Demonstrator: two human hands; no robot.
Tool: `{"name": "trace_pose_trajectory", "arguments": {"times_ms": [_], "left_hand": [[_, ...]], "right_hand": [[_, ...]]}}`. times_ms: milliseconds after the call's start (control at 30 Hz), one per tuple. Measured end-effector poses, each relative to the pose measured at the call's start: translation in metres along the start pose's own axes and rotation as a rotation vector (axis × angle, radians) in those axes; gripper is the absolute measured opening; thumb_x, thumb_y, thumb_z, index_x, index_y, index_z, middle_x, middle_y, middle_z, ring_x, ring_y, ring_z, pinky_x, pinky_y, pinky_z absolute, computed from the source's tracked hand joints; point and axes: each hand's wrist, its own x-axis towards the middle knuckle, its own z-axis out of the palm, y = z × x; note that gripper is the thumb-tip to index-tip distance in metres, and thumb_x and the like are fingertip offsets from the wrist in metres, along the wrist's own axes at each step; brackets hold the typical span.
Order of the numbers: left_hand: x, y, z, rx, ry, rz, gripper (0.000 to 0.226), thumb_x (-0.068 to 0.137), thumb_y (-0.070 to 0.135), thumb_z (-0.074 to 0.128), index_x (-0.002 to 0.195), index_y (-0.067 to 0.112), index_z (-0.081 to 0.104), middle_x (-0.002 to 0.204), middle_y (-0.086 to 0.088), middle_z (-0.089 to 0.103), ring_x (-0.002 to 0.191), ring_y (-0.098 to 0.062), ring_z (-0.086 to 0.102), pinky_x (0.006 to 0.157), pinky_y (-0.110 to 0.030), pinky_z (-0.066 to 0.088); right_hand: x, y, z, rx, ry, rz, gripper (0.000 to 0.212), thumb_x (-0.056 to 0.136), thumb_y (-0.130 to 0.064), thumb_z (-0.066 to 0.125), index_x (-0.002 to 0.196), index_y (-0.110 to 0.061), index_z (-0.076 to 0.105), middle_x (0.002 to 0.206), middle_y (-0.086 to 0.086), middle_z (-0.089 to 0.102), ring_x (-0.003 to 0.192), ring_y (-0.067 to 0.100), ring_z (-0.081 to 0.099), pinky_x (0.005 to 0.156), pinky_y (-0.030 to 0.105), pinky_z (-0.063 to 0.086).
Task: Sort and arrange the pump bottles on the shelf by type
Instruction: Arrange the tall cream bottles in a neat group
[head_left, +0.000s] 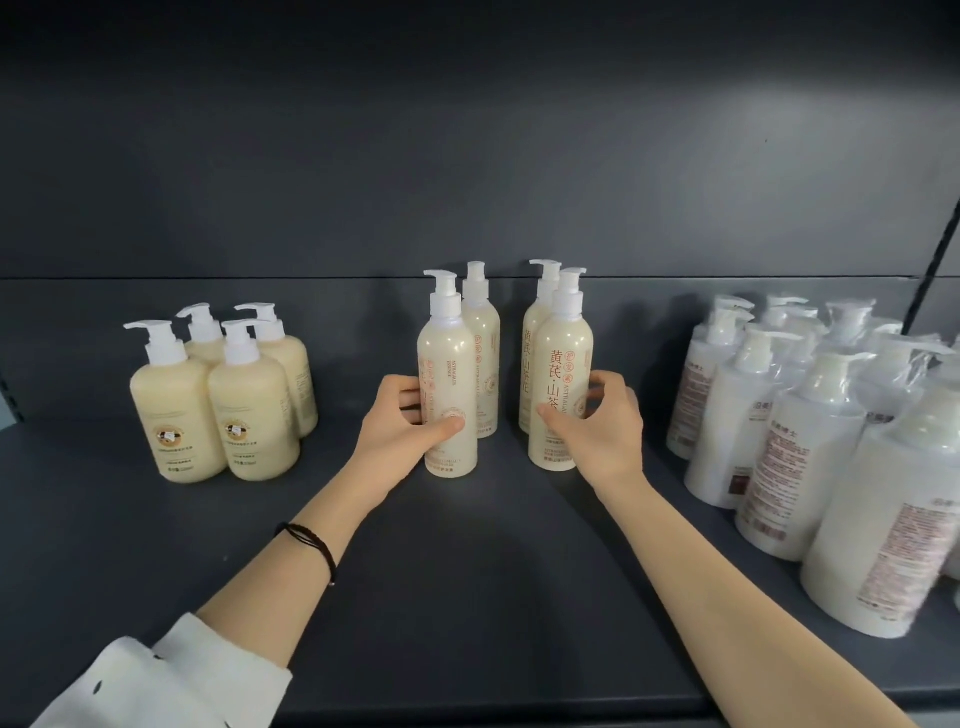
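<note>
Tall slim cream pump bottles with red lettering stand in the middle of the dark shelf (493, 545), two on each side of a narrow gap. My left hand (400, 426) grips the front left slim bottle (448, 364), thumb across its lower label. My right hand (602, 421) grips the front right slim bottle (561, 364) low on its body. Behind them stand a rear left slim bottle (482, 332) and a rear right slim bottle (535, 332). Both held bottles are upright on the shelf.
Several squat cream pump bottles (218, 395) are grouped at the left. Several white pump bottles in clear wrap (810, 441) crowd the right side up to the front edge. The shelf's dark back wall (467, 182) rises behind.
</note>
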Motion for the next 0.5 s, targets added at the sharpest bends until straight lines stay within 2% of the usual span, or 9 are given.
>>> {"name": "trace_pose_trajectory", "arguments": {"times_ms": [133, 267, 500], "left_hand": [[0.000, -0.001, 0.012, 0.036, 0.073, 0.066, 0.064, 0.071, 0.024, 0.083, 0.119, 0.023, 0.041, 0.115, 0.006, 0.053, 0.103, -0.011, 0.056, 0.079, -0.025, 0.048], [0.002, -0.001, 0.018, 0.067, 0.085, 0.104, 0.063, 0.072, 0.027, 0.083, 0.118, 0.023, 0.040, 0.115, 0.007, 0.051, 0.101, -0.009, 0.054, 0.070, -0.017, 0.043], [0.002, -0.004, 0.017, 0.115, 0.166, 0.136, 0.062, 0.066, 0.032, 0.086, 0.113, 0.022, 0.045, 0.113, 0.005, 0.056, 0.096, -0.006, 0.057, 0.069, -0.018, 0.046]], "right_hand": [[0.000, 0.000, -0.002, 0.028, 0.017, 0.011, 0.060, 0.074, -0.030, 0.080, 0.120, -0.021, 0.044, 0.119, 0.000, 0.049, 0.098, 0.009, 0.051, 0.075, 0.026, 0.044], [0.000, 0.003, -0.001, 0.042, 0.000, 0.002, 0.059, 0.075, -0.030, 0.079, 0.121, -0.023, 0.041, 0.120, -0.001, 0.053, 0.102, 0.010, 0.053, 0.078, 0.027, 0.049], [-0.005, 0.000, 0.008, 0.033, -0.025, -0.010, 0.063, 0.074, -0.034, 0.079, 0.123, -0.024, 0.041, 0.121, -0.004, 0.052, 0.109, 0.013, 0.055, 0.080, 0.027, 0.050]]}}
